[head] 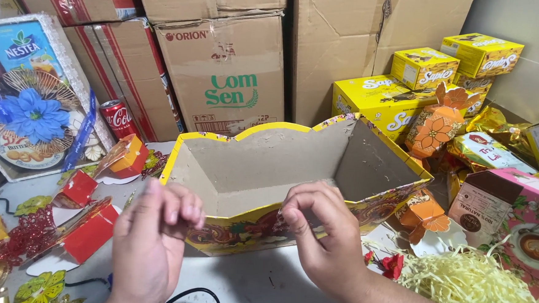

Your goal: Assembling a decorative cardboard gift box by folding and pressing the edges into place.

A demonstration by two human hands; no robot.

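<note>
Both hands, left point(147, 249) and right point(326, 237), pinch yellow cardboard tray point(281, 164) near rim.

1. An open cardboard gift tray with yellow scalloped rim and patterned outer walls point(293, 165) stands at the centre of the white table, its grey inside bare.
2. Large brown cardboard cartons point(224, 69) are stacked behind it; one bears a green label.
3. Yellow rectangular snack boxes point(424, 67) are piled at the back right.
4. A pink flowered box with a coffee-cup picture point(517, 226) lies at the right.
5. A red drink can point(116, 117) stands at the left, against the cartons.
6. A small orange flower-patterned box point(433, 129) sits before the yellow boxes.
</note>
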